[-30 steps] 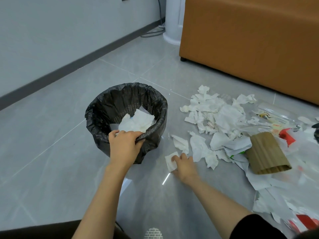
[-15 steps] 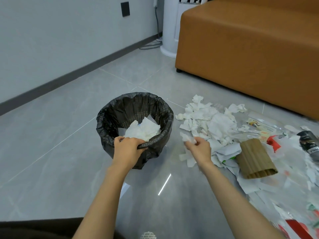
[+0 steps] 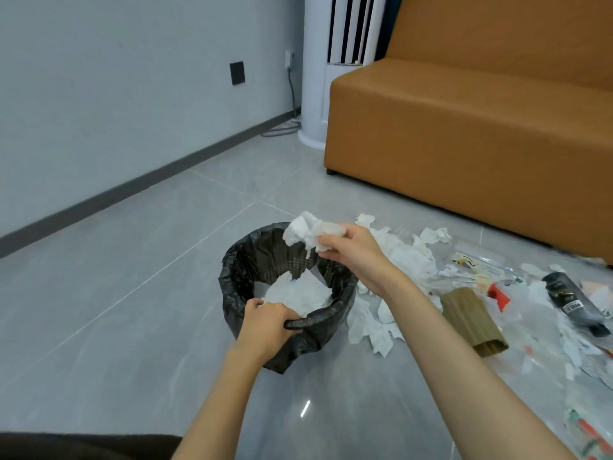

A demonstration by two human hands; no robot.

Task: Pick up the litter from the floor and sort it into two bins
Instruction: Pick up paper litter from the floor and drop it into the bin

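- We look down at a glossy grey tiled floor [image 3: 116, 293], and the bin [image 3: 232, 293] standing on it is our landmark for everything else.
- Beyond the bin and to its left runs a pale grey wall [image 3: 116, 94] with a dark skirting board [image 3: 149, 184] along its foot. A black wall plate [image 3: 237, 73] and a white socket [image 3: 289, 58] with a cable hanging from it sit on the wall.
- Well behind the bin stands a white tower appliance [image 3: 315, 94] in the corner. An orange sofa [image 3: 464, 144] fills the room behind and to the right of the bin.
- The bin is a round basket lined with a black plastic bag that folds over its rim.
- Inside the bin we see crumpled white tissues [image 3: 298, 293], piled toward its near side.
- Our left hand [image 3: 265, 330] is at the bin's near rim, its fingers curled over the rim and clamped on the bag.
- Our right hand [image 3: 355, 250] hovers above the bin's far right rim, its fingers pinched together on a crumpled tissue [image 3: 305, 232] that hangs over the bin's opening.
- Just right of the bin, a litter pile [image 3: 408, 257] of white tissue scraps lies on the floor, some pieces touching the bin's side.
- Farther right of the bin lie a brown corrugated cardboard sleeve [image 3: 471, 320], a red scrap [image 3: 497, 293], clear plastic packaging [image 3: 474, 263] and a black tube [image 3: 574, 303].
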